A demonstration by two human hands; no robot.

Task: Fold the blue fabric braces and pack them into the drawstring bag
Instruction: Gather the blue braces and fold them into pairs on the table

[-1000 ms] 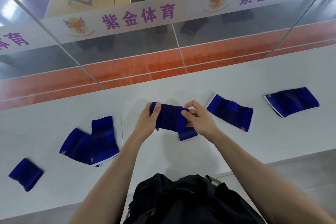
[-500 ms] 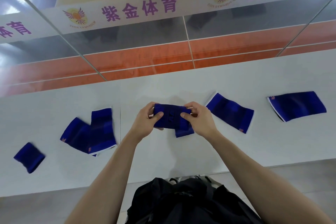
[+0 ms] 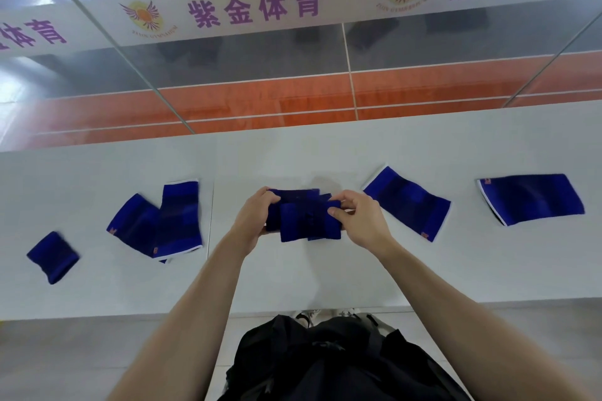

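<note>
Item: blue brace (image 3: 306, 216), held over the middle of the table (image 3: 325, 280). My left hand (image 3: 252, 221) grips its left end, fingers curled behind. My right hand (image 3: 361, 221) pinches the right end, thumb in front.
Change: a narrow band a second ago, it now has a front layer hanging doubled, so the fold looks nearly done.
Outlying: overlapped pair (image 3: 159, 221), two flat braces (image 3: 407, 202), small folded piece (image 3: 52, 255), black bag (image 3: 325, 361) below the table edge.

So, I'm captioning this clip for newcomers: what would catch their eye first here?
The left hand and right hand grip a folded blue brace over the middle of the white table. Other braces lie flat to both sides of it. A black bag sits at the bottom centre of the view.
</note>
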